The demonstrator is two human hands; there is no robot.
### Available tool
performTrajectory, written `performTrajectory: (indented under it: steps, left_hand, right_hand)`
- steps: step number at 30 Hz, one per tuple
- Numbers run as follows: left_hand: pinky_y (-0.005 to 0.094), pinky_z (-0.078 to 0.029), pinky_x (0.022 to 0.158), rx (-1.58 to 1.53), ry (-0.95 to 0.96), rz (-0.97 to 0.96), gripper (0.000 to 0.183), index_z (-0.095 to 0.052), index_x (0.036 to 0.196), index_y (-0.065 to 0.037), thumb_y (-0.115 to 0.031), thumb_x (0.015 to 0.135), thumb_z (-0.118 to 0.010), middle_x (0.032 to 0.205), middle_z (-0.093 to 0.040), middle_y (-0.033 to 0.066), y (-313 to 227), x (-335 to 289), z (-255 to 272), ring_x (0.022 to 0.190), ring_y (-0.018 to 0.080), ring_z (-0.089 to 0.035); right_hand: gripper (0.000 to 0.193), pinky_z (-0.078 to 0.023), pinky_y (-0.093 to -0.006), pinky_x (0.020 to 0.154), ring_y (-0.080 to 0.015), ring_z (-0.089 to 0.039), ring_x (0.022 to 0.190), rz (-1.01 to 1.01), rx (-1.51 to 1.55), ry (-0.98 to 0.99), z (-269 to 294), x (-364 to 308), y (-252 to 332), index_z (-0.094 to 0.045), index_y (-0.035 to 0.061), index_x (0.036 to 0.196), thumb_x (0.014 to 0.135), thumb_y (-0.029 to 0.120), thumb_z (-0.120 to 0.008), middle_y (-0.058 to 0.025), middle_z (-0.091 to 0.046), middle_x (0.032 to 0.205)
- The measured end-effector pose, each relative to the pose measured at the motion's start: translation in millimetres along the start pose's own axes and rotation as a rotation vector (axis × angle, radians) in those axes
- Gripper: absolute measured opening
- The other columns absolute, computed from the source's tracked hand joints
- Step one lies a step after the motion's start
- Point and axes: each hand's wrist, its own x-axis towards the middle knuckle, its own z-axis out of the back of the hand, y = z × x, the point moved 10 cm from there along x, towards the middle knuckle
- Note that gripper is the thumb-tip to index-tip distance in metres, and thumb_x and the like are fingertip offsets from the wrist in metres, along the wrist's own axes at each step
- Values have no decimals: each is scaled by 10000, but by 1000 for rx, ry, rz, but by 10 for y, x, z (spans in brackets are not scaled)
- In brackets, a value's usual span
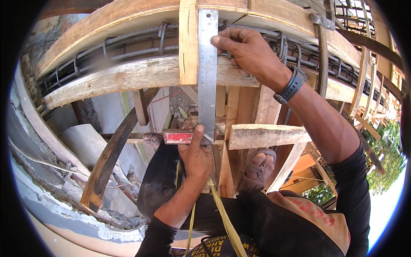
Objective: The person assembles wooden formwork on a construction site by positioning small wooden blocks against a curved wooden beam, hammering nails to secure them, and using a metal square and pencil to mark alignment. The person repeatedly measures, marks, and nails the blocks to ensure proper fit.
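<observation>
In the head view, we see the steel square (207,77) in the middle, its long blade running from the upper formwork down to the red handle (177,137). Its left edge lies beside a pale wooden strip (188,43), which crosses the two long boards of the formwork; steel bars (124,55) lie between these boards.

We see that our left hand (196,159) is closed on the square at its lower end. The thumb points upward, across the joint of handle and blade, and the left forearm (182,201) rises from below, slanting to the right.

Our right hand (250,48) is near the upper end, well apart from the left. Its forearm (321,118) reaches up and leftward, with a dark watch (292,88) at the wrist. The thumb tip touches the blade by its right edge, and the fingers are bent; we cannot tell if they grip behind it. Below this hand, a short plank (269,137) lies right of the handle.
</observation>
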Motion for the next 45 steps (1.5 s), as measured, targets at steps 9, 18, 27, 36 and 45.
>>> performTrajectory:
  steps: [9,18,27,36,45]
  left_hand:
    - [317,-586,833,15,-33,-39,451,-538,1271,-38,-76,889,-774,1145,-639,72,4,13,49,982,161,-664]
    - [358,-636,793,32,22,-35,442,-540,1301,-72,-99,912,-748,1184,-634,57,53,44,75,1013,188,-675]
    - [370,-625,810,56,0,-62,453,-525,1312,-63,-128,919,-742,1203,-622,67,-42,58,2,1003,183,-665]
    - [392,-621,836,56,-14,4,493,-513,1341,-71,-139,915,-752,1256,-607,70,58,-35,62,1061,182,-646]
    - [386,-613,872,19,14,-23,513,-501,1367,-63,-131,920,-745,1287,-597,72,25,14,23,1096,195,-638]
  right_hand:
    - [369,-473,-254,476,-76,-555,560,13,9,-8,21,-5,-15,-711,-16,1111,985,328,-671,-41,-698,864]
    - [365,-480,-256,482,-81,-560,570,10,25,3,21,8,-31,-714,-7,1107,979,333,-679,-34,-703,874]
    - [354,-462,-248,484,-69,-553,594,35,30,-19,48,11,23,-723,-4,1088,977,329,-685,-42,-708,874]
    - [380,-478,-239,512,-76,-547,599,8,24,58,4,40,-60,-701,-9,1128,959,332,-705,-45,-702,892]
    - [389,-463,-237,504,-67,-535,567,19,38,14,29,32,-19,-699,-17,1147,959,323,-708,-49,-708,884]
